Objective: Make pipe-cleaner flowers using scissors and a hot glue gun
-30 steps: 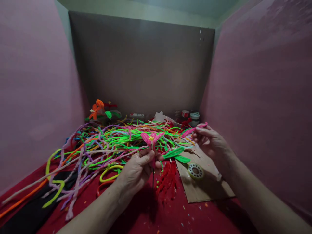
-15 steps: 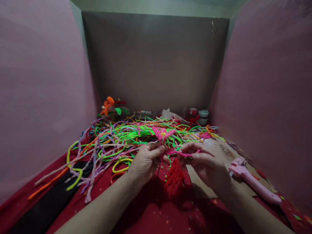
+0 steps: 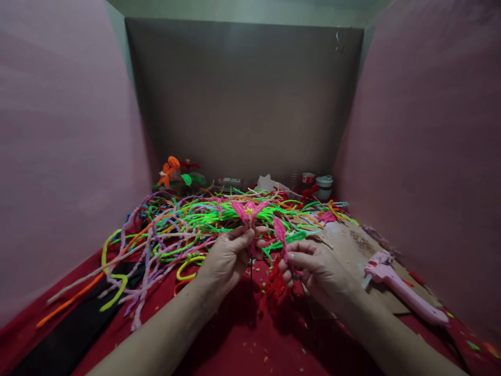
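My left hand (image 3: 227, 256) is closed on the stem of a pink pipe-cleaner flower (image 3: 248, 211) with a yellow centre, held upright over the red cloth. My right hand (image 3: 315, 269) pinches a pink pipe-cleaner petal (image 3: 280, 232), held upright just right of the flower and a little apart from it. Both hands are in the middle of the view, close together. Green leaf pieces (image 3: 291, 238) lie just behind my right hand.
A big heap of coloured pipe cleaners (image 3: 176, 224) covers the cloth behind and left. A pink glue gun (image 3: 399, 287) lies on cardboard (image 3: 352, 240) at the right. An orange flower (image 3: 170, 169) and small jars (image 3: 319, 187) stand at the back. Pink walls close both sides.
My right hand brought the pink petal in from the far right to beside the flower and turned it upright. The left hand kept holding the flower. The camera shifted, showing the glue gun.
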A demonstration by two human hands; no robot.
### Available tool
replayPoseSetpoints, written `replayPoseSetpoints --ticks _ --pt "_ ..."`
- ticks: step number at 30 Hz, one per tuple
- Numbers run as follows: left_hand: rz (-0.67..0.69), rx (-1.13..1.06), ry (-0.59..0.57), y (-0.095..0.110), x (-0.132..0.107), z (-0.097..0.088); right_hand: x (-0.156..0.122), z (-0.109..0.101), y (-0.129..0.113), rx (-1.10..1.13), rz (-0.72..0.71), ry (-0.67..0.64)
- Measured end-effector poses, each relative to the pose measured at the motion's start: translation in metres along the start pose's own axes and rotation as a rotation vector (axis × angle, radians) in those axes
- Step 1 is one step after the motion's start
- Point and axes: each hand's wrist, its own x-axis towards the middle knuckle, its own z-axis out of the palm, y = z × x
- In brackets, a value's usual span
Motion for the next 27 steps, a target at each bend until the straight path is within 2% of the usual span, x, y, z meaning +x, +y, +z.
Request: replayPoseSetpoints --ticks 3,6,9,13,16,19,23,25,27 --pt "-0.037 0.092 -0.075 -0.003 -0.002 -0.001 0.003 0.003 0.003 0.072 -0.044 0.050" --pt "-0.109 0.216 -0.215 -0.008 -0.006 0.001 0.006 0.009 0.008 0.092 -0.090 0.072" --pt "-0.109 0.321 -0.291 -0.010 -0.010 0.003 0.005 0.017 0.014 0.104 -0.091 0.076" --pt "-0.088 0.333 -0.248 -0.006 -0.011 0.005 0.002 0.022 0.016 0.086 -0.073 -0.015" --pt "-0.121 0.335 -0.207 -0.002 -0.010 0.004 0.004 0.018 0.009 0.069 -0.127 0.000" --pt "-0.192 0.407 -0.254 -0.002 -0.010 0.001 0.010 0.016 0.001 0.060 -0.154 -0.035" --pt "-0.282 0.472 -0.290 -0.006 -0.011 -0.002 0.017 0.018 0.000 0.106 -0.067 -0.160" --pt "-0.307 0.483 -0.283 -0.007 -0.011 -0.002 0.019 0.018 0.001 0.134 -0.068 -0.156" --pt "-0.296 0.487 -0.264 -0.005 -0.011 -0.002 0.019 0.015 0.001 0.145 -0.086 -0.089"
